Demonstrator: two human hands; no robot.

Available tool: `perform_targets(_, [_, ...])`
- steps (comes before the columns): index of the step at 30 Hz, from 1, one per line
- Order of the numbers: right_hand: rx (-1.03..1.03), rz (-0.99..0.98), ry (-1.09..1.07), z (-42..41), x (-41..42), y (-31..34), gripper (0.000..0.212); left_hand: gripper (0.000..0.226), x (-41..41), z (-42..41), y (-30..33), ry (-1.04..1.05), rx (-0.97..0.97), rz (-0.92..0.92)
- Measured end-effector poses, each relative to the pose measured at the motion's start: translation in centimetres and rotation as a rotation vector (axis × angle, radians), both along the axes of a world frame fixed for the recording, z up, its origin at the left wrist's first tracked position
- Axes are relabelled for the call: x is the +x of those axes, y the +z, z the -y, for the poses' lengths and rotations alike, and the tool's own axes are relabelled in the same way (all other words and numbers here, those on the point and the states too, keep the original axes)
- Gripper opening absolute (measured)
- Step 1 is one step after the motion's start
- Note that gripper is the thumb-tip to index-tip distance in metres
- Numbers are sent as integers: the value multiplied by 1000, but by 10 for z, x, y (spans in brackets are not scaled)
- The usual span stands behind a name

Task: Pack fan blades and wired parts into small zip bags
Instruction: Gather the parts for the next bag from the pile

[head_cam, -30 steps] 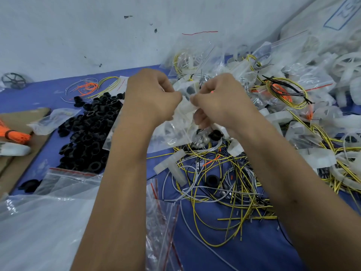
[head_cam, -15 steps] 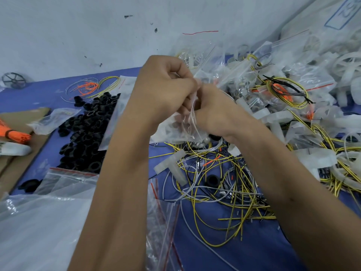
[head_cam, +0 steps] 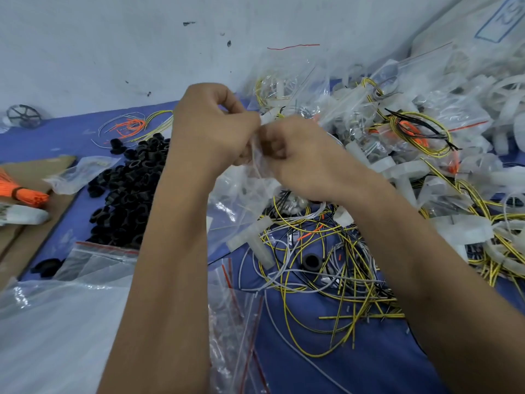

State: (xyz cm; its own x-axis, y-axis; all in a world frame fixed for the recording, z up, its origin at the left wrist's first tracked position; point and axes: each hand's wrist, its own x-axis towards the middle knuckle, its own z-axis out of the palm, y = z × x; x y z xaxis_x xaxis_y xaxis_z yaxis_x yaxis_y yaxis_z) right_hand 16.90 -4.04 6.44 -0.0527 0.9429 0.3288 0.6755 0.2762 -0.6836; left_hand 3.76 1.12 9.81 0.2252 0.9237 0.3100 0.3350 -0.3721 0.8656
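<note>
Small clear plastic zip bag (head_cam: 241, 191) pinched at its mouth by left hand (head_cam: 216, 129) and right hand (head_cam: 295, 157), raised above tangled yellow wires (head_cam: 326, 268), probably for sealing.

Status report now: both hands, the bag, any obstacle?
Left hand and right hand both pinch the small zip bag at its top. Bag hangs above the loose wires. No obstacle seen.

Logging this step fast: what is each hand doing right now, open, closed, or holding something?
Left hand: closed, pinching the top of the small clear zip bag.
Right hand: closed, pinching the same bag's top from the other side.
</note>
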Motion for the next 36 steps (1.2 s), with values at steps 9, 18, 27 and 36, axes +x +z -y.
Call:
perform_targets(9, [-127, 341, -241, 3, 12, 2, 29, 7, -22, -18, -4, 236, 55, 34])
perform_targets(18, [-404, 369, 310, 8, -9, -15, 25, 16, -24, -21, -8, 231, 55, -38])
perform_targets(27, [-281, -248, 437, 24, 39, 16, 9, 11, -22, -25, -12, 77, -14, -66])
perform_targets(36, [50, -323, -290, 11, 52, 10, 17, 19, -13, -22, -15, 28, 52, -7])
